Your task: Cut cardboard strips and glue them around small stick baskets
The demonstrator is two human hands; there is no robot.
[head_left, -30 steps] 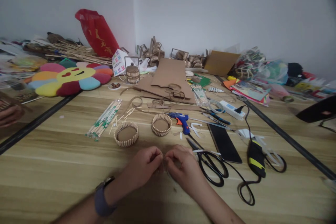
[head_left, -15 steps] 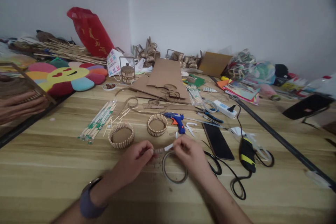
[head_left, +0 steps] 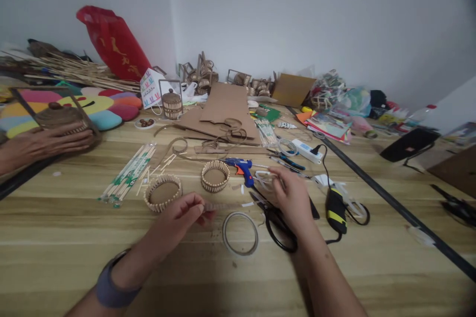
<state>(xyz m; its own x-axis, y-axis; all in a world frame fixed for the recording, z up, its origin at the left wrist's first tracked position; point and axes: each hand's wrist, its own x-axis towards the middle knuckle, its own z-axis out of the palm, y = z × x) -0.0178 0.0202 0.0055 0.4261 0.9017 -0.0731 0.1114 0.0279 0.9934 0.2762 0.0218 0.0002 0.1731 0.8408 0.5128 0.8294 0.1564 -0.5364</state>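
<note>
My left hand (head_left: 186, 213) pinches one end of a narrow brown strip (head_left: 223, 206), which points right and has a white piece at its far end. My right hand (head_left: 292, 195) is off to the right of the strip, fingers curled; a curled white strip (head_left: 263, 178) lies at its fingertips, and whether they hold it is unclear. Under that hand are black-handled scissors (head_left: 281, 233) and a mostly covered phone (head_left: 315, 208). A roll of tape (head_left: 224, 237) rests flat between my hands. Two round stick-walled baskets, a left one (head_left: 148, 198) and a right one (head_left: 204, 178), stand beyond.
A blue glue gun (head_left: 243, 171) lies behind my right hand, a black-yellow tool (head_left: 335, 210) with its cord to the right. Bagged sticks (head_left: 126, 173) lie left. Cardboard (head_left: 226, 104) is at the back. At far left, another person's hand (head_left: 48, 146) holds a lidded basket (head_left: 61, 119).
My right hand has left the strip and moved right, over the scissors and phone. My left hand still holds the strip. The view has turned slightly right; the other person's basket shows more.
</note>
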